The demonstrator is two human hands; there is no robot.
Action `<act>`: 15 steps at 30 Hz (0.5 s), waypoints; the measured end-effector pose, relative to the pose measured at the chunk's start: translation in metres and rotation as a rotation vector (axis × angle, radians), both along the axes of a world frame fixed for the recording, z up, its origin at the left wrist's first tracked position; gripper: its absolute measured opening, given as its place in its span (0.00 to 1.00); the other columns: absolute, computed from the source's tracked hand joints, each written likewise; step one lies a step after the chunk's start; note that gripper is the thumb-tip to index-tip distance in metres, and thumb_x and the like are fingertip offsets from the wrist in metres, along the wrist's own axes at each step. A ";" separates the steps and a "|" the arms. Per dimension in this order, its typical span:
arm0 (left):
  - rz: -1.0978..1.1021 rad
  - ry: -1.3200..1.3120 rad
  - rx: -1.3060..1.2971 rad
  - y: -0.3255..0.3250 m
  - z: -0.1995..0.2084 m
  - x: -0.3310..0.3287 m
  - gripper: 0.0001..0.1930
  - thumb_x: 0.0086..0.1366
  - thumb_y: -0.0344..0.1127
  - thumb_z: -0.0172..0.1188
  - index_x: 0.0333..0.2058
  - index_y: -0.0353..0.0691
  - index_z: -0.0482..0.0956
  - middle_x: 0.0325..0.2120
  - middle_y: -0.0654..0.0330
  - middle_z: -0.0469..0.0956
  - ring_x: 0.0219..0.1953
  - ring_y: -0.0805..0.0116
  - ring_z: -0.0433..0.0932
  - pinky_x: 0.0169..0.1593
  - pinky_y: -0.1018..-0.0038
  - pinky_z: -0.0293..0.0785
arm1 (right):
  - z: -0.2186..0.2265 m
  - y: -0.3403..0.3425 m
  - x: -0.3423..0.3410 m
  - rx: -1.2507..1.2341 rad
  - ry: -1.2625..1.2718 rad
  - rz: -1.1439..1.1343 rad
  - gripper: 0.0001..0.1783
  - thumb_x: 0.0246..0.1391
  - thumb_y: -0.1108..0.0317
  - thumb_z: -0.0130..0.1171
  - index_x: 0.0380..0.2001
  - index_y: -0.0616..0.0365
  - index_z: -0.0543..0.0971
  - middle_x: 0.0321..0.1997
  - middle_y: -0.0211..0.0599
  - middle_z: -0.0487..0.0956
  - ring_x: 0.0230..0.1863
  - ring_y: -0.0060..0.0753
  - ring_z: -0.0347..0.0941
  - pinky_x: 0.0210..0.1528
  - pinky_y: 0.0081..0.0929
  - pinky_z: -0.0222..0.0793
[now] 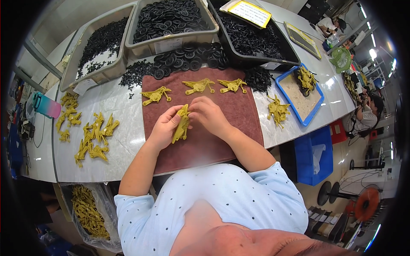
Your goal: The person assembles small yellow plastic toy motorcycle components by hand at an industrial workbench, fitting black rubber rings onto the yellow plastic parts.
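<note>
Over the brown towel point(205, 145), my left hand point(164, 130) grips a yellow plastic toy motorcycle body point(181, 126), which stands roughly upright. My right hand point(209, 117) has its fingers bent and pressed against the upper side of that piece. Whether a small part sits between those fingertips is hidden. Along the towel's far side lie three similar yellow bodies: one at the left point(156, 96), another in the middle point(199, 85) and one at the right point(232, 85). Just beyond them is a heap of black toy wheels point(188, 59).
Behind stand a grey bin of small black parts point(68, 81), a grey bin of wheels point(171, 42) and a black bin point(256, 59). More yellow bodies point(96, 134) lie left. A blue-rimmed tray point(307, 117) and a yellow assembly point(278, 111) are at right. A bottle point(46, 106) stands far left.
</note>
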State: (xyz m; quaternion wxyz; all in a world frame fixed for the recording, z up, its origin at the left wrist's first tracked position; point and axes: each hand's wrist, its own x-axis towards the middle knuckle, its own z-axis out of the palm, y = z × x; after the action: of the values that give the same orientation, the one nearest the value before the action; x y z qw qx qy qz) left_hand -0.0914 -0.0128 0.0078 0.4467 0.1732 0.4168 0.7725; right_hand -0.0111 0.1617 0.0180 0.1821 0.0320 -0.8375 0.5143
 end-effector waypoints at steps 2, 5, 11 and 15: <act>0.008 0.017 -0.041 0.000 -0.005 -0.002 0.17 0.70 0.35 0.47 0.53 0.33 0.65 0.44 0.58 0.74 0.43 0.70 0.75 0.45 0.74 0.74 | -0.001 0.001 -0.003 0.057 -0.041 0.049 0.11 0.47 0.76 0.62 0.36 0.61 0.75 0.42 0.41 0.72 0.43 0.42 0.72 0.43 0.31 0.70; 0.002 0.076 -0.096 -0.001 -0.011 -0.003 0.17 0.70 0.36 0.47 0.53 0.33 0.66 0.43 0.58 0.75 0.42 0.70 0.76 0.44 0.74 0.74 | -0.006 0.001 -0.002 0.036 -0.104 0.060 0.11 0.48 0.72 0.63 0.35 0.61 0.74 0.41 0.43 0.70 0.42 0.43 0.70 0.43 0.31 0.69; 0.008 0.143 -0.167 0.003 -0.014 0.006 0.17 0.69 0.36 0.48 0.52 0.32 0.67 0.40 0.57 0.76 0.38 0.70 0.76 0.43 0.74 0.75 | -0.005 0.004 0.000 0.068 -0.157 0.080 0.15 0.49 0.64 0.64 0.32 0.63 0.73 0.40 0.44 0.67 0.42 0.45 0.67 0.46 0.32 0.66; 0.047 0.109 -0.173 0.006 -0.013 0.010 0.18 0.69 0.36 0.48 0.53 0.31 0.67 0.40 0.57 0.76 0.38 0.69 0.77 0.43 0.73 0.76 | -0.003 0.005 0.001 0.112 -0.161 0.057 0.16 0.49 0.62 0.64 0.30 0.64 0.73 0.40 0.44 0.66 0.41 0.44 0.66 0.45 0.33 0.65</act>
State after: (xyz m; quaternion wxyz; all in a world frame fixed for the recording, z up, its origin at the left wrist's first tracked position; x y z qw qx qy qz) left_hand -0.0816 -0.0073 -0.0053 0.4186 0.1658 0.5095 0.7333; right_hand -0.0101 0.1664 0.0154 0.0973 0.0247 -0.8756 0.4724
